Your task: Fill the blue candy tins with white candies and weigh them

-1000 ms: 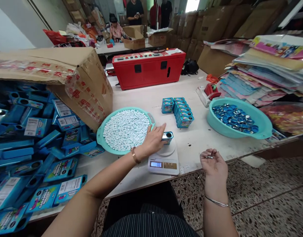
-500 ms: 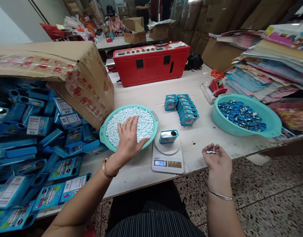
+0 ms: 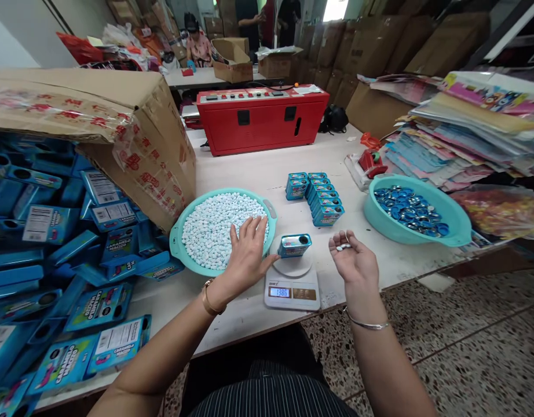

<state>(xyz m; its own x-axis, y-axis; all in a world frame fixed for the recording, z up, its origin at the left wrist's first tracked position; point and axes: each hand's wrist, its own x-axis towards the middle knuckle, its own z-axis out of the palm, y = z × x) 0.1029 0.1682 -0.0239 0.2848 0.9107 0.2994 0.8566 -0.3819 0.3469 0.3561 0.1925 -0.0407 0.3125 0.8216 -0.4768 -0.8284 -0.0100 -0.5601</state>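
A small blue tin [image 3: 294, 245] with a round hole in its top stands on a white digital scale [image 3: 292, 286] showing a lit reading. My left hand [image 3: 246, 255] lies flat, fingers spread, on the near rim of a teal basin of white tablets [image 3: 186, 258], just left of the tin. My right hand [image 3: 353, 259] hovers palm up to the right of the tin, cupping a few white tablets [image 3: 344, 246].
Rows of filled blue tins [image 3: 317, 196] stand behind the scale. A teal basin of blue lids [image 3: 458, 227] sits at right, a red machine [image 3: 262, 119] at the back, a tipped cardboard box [image 3: 132, 121] spilling blue tins [image 3: 67, 255] at left. People work at a far table.
My right hand has moved left and up, close to the tin on the scale. My left hand has drawn back from the tablets to the basin's near rim. The scale reading changed.
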